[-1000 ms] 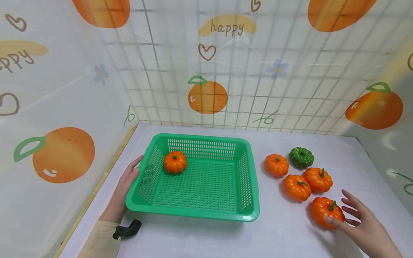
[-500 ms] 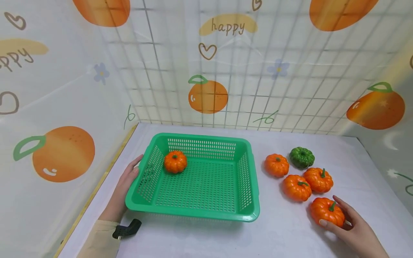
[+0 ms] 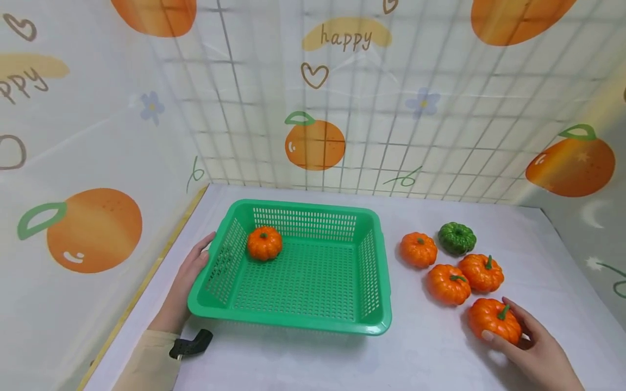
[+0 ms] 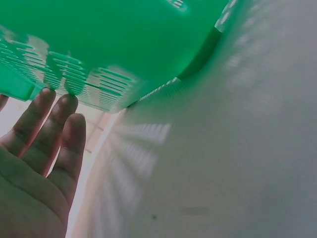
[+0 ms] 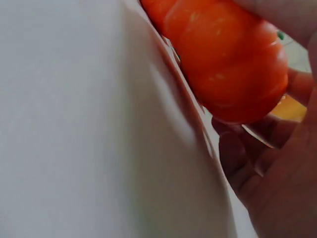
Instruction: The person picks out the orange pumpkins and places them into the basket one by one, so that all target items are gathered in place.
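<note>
My right hand [image 3: 540, 347] grips the nearest orange pumpkin [image 3: 493, 320] at the table's right, thumb on its near side and fingers round its far side. The right wrist view shows that pumpkin [image 5: 233, 59] close over the white tablecloth, with fingers curled beneath it. My left hand [image 3: 188, 277] rests against the left side of a green plastic basket [image 3: 313, 325]. In the left wrist view its fingers [image 4: 57, 119] are extended, their tips right at the slotted wall. A small orange pumpkin [image 3: 264, 243] sits inside the basket, in the back left corner.
Left of and behind the held pumpkin are more orange pumpkins [image 3: 449, 284], [image 3: 481, 273], [image 3: 418, 250] and a green pumpkin [image 3: 457, 239]. A printed curtain [image 3: 244, 108] closes off the back and sides of the white table [image 3: 406, 353].
My right hand has moved left and closed round the nearest pumpkin, fingers and thumb now against it. The left hand has stayed at the basket's side.
</note>
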Tool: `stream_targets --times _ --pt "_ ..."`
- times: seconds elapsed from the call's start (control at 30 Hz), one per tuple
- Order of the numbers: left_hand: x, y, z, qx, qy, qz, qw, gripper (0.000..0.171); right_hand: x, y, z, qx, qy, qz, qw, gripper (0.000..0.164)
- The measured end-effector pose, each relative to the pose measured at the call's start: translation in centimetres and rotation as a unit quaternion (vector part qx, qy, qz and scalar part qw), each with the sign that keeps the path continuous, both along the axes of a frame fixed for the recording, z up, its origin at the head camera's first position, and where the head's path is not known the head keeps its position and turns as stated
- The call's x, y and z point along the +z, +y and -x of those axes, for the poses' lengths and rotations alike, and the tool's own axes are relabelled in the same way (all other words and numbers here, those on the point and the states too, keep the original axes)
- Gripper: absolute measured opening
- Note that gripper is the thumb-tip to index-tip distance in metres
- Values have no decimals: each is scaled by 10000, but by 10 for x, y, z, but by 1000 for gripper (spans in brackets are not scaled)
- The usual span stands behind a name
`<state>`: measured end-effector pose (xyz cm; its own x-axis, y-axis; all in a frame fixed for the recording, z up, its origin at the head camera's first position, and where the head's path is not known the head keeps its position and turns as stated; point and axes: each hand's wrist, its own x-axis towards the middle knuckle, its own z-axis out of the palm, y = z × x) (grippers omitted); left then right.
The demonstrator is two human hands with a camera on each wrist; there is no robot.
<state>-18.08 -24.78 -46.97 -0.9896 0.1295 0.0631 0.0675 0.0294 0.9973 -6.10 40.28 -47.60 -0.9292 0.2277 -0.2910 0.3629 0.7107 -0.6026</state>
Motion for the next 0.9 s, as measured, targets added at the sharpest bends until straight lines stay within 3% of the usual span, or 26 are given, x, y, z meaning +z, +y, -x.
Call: stream_targets --times 0.1,0.23,0.43,0.67,0.73,0.9 --pt "-2 0 1 20 42 -341 9994 53 2 -2 1 2 192 -38 9998 110" --pt "-2 -1 0 156 38 -213 9996 52 5 -3 3 12 395 6 9992 105" --pt "2 2 6 104 -21 -570 9983 57 14 -7 3 -104 450 -28 9989 105" --pt "3 1 2 29 -10 -391 9992 53 39 -17 6 -282 844 31 9960 105" --pt "2 0 0 40 15 -74 10000 51 46 -20 7 -218 1040 29 9943 103" --pt "3 3 4 26 -14 -254 9997 55 66 -29 15 -36 1354 -44 9908 100"
